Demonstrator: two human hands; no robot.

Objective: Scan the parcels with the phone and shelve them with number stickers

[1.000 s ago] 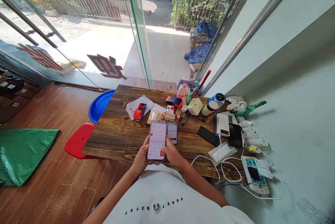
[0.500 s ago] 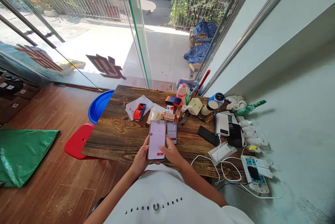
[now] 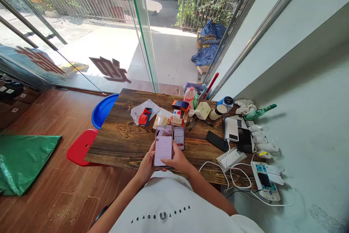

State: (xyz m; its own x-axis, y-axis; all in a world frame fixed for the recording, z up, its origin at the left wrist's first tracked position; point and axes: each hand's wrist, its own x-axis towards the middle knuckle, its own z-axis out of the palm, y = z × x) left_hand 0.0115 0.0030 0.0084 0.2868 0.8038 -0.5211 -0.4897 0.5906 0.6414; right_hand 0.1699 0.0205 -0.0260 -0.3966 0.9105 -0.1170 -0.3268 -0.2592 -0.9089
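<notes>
A smartphone with a lit, mostly white screen is held upright in front of my shirt, over the near edge of the wooden table. My left hand is wrapped round its left side and lower edge. On the other side, my right hand grips the phone's right edge, its thumb over the lower screen. Just behind and to the right, a second phone with a timer-like display rests on the table, partly hidden by the held phone. Beyond them are a small snack-like packet and a clear plastic bag.
The dark wooden table also bears orange-and-blue straps, papers, a pink-capped bottle, pens, a black phone and a white power bank. White cables run to a power strip. Red and blue stools stand at left.
The held phone's screen now shows a picture at the top, and the red button at the bottom is gone. My right thumb has shifted slightly left and down across the screen.
</notes>
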